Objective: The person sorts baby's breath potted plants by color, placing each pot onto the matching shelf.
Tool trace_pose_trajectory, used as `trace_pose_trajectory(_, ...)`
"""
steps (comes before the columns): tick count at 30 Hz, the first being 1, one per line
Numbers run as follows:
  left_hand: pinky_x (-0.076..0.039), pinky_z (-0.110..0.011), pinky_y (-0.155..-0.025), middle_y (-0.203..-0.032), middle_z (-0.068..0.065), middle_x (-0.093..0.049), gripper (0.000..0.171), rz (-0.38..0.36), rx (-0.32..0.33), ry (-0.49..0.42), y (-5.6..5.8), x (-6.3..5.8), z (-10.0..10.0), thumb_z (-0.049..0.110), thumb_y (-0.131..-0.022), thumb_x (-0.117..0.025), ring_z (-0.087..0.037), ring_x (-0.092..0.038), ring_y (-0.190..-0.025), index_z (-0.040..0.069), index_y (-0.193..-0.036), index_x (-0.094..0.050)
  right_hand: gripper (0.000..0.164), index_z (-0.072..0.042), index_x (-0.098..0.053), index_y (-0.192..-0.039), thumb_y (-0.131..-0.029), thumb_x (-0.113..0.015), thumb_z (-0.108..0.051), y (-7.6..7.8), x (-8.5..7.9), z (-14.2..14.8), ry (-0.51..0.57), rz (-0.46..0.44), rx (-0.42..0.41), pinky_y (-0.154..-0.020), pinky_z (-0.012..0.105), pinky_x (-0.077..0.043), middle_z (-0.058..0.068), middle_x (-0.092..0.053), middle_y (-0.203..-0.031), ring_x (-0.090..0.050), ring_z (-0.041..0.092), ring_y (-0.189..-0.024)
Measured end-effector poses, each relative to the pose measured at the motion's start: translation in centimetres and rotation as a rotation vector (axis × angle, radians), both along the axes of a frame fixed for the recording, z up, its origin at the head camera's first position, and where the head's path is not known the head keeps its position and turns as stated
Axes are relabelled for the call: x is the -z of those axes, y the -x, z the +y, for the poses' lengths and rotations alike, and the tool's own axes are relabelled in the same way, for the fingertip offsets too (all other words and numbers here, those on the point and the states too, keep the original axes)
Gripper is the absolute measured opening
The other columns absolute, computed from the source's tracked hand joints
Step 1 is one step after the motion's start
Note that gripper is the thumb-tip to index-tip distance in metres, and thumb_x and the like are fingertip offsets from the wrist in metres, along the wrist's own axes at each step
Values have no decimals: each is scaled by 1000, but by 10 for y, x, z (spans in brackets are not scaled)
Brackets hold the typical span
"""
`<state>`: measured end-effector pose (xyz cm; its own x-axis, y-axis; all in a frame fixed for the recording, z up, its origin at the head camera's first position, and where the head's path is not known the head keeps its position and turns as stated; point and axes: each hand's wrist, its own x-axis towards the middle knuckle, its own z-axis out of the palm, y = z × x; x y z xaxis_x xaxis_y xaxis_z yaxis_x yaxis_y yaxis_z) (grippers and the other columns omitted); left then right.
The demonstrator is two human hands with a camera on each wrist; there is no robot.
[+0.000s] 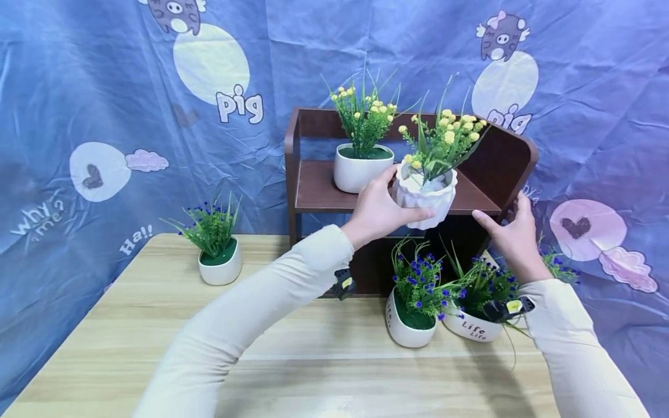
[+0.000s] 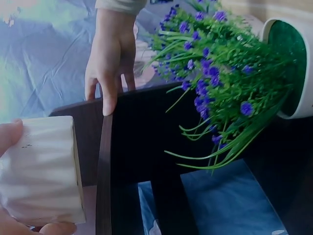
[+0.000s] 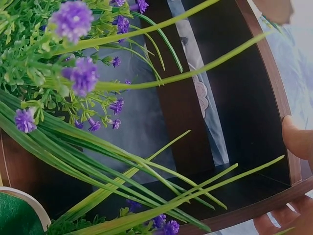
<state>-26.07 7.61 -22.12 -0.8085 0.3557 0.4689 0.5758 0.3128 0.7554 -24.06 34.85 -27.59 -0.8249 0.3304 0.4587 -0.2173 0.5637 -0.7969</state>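
Note:
My left hand [image 1: 377, 210] grips a white ribbed flowerpot [image 1: 438, 203] with yellow flowers [image 1: 449, 130], thumb across its front and fingers at its left side. The pot is at the front edge of the brown wooden shelf's [image 1: 317, 184] upper board; whether it touches the board I cannot tell. At the shelf's right side panel, my right hand [image 1: 517, 247] has its thumb on the front edge and its fingers on the outer face, as the left wrist view also shows. A smooth white planter [image 1: 360, 174] with yellow flowers stands on the upper board, left of the ribbed pot.
Two white planters with blue-purple flowers, one nearer the middle [image 1: 410, 334] and one lettered "Life" [image 1: 473, 328], stand before the shelf's lower opening. Another planter [image 1: 220, 270] sits left on the wooden table [image 1: 313, 371]. Behind hangs a blue printed cloth [image 1: 313, 46].

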Motion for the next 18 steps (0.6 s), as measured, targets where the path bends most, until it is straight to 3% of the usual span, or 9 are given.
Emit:
trace_pose_trajectory(9,-43,-24,-96,-129,5,-58,91,-8,-75,-12,11,0,12,42,-65,-87,-13,-53,-116,17,-142,-45,74,-17,-25,-147,-89,-69,-26,-1,-1,0,10,-18,10,-85,10,-41,4,-44,-134,-46,12,-119)
trace_pose_trajectory(18,-42,-23,-97,-131,4,-58,91,41,-139,-31,14,1,25,39,-63,-89,-15,-53,-119,18,-141,-46,72,-17,-27,-147,-89,-69,-25,-2,-2,0,14,-20,15,-84,10,-40,-2,-44,-130,-46,13,-117)
